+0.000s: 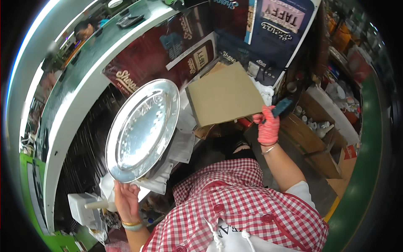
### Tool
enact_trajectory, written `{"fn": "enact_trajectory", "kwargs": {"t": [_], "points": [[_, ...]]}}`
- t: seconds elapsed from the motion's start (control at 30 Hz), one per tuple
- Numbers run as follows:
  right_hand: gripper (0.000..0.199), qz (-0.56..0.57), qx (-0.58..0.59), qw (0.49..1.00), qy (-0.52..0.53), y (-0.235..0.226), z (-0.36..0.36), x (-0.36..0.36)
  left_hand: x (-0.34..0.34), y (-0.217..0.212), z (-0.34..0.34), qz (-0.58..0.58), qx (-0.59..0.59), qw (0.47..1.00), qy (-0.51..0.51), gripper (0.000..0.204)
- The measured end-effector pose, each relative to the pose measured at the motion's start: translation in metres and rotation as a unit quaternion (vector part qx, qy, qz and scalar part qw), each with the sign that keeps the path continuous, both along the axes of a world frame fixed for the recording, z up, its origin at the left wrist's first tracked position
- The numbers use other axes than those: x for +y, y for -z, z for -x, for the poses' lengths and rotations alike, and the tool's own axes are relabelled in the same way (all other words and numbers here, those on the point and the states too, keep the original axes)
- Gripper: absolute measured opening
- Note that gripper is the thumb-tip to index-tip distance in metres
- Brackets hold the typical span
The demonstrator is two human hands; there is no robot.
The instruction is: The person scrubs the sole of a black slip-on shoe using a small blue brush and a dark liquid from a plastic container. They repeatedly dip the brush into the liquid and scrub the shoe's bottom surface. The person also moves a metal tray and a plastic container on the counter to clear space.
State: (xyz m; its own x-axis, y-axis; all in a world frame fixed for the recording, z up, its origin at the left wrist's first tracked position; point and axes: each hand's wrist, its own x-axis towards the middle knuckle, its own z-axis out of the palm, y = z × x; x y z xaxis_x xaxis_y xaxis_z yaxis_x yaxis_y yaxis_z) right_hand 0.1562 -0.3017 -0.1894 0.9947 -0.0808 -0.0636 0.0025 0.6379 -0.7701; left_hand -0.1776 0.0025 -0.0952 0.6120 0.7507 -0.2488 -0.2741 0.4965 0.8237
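Note:
A shiny oval metal tray (140,130) is tilted up in front of me on the left. Its lower rim is gripped by my bare left hand (126,201), with the thumb side hidden behind the rim. My right hand (268,126), in a pink-red glove, is closed on a small dark teal flat piece (282,107), whose exact kind I cannot make out. The gloved fingers also meet the lower right corner of a tan cardboard sheet (226,95). Whether they grip that corner or only touch it, I cannot tell.
Behind the tray stand printed dark red and blue panels (168,50). A curved pale counter edge (79,92) runs along the left, with a person (84,31) beyond it. At right are cardboard boxes (312,138) with small containers. A white bottle with a nozzle (100,204) sits near my left hand.

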Motion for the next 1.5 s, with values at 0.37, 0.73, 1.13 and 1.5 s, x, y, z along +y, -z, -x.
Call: {"fn": "enact_trajectory", "kwargs": {"t": [0.37,0.73,1.13,1.5], "points": [[0.023,0.021,0.02,0.999,-0.018,0.037,-0.083,0.043,-0.077,0.034,-0.075,0.04,0.068,0.897,0.436,0.051],[0.016,0.047,0.011,0.993,-0.111,-0.02,-0.046,-0.007,-0.111,0.076,-0.205,0.085,-0.01,0.94,0.33,0.049],[0.049,0.615,-0.183,0.757,-0.125,0.0,-0.13,0.013,-0.108,0.071,-0.16,0.064,0.121,0.947,0.29,0.04],[0.036,0.758,-0.169,0.613,-0.147,0.016,-0.146,0.028,-0.109,0.056,-0.166,0.043,0.082,0.958,0.271,0.037]]}}
